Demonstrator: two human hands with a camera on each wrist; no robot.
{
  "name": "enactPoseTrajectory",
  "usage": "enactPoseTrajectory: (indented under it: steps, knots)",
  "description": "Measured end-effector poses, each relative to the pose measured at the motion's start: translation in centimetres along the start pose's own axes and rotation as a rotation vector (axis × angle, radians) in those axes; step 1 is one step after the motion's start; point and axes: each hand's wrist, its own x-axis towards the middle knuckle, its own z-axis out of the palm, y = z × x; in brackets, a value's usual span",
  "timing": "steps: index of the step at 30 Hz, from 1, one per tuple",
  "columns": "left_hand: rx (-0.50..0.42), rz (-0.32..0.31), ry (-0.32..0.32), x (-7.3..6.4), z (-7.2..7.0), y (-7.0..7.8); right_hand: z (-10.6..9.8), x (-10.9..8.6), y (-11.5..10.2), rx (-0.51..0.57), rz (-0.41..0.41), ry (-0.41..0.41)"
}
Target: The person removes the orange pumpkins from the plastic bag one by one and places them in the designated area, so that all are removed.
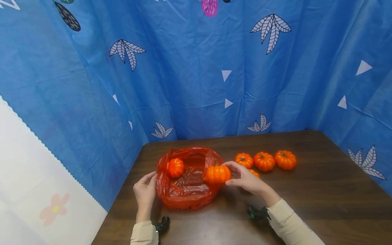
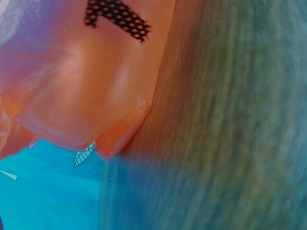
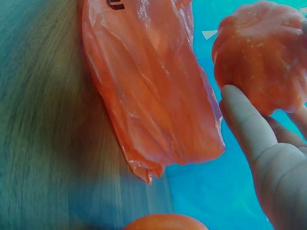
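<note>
Head view: the red bag (image 1: 176,201) stands on the counter (image 1: 324,197) between both hands, mouth upward and spread. The left hand (image 1: 145,190) pinches the bag's left edge between thumb and fingers, presumably to steady the thin film and prevent the mouth from folding in. The fingers of the right hand (image 1: 245,178) grip the held pumpkin (image 1: 218,174) by its right side, stem up; this side hold probably leaves the side toward the bag unobstructed. The held pumpkin is at the bag's right rim; contact between them cannot be confirmed. The bagged pumpkin (image 1: 176,168) lies inside, near the left wall, and likely adds weight to the bag. Three pumpkins (image 1: 264,161) form a row beyond the right hand, apparently for convenient reach. A partly hidden pumpkin (image 1: 254,173) sits nearer, behind that hand.
</note>
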Motion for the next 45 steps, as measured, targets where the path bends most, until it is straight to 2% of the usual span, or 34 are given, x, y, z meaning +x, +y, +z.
enactPoseTrajectory:
  steps: [10, 23, 45]
  knots:
    - [0.007, -0.004, -0.005, 0.0, 0.0, 0.0, -0.8, -0.8, 0.2, 0.039, -0.051, -0.071]
    - [0.003, 0.012, 0.002, 0.1, 0.0, 0.0, -2.3, -1.9, 0.1, -0.004, -0.089, -0.108]
    - [0.001, 0.008, 0.006, 0.1, -0.1, -0.1, -4.5, -3.7, -0.2, -0.098, 0.002, -0.085]
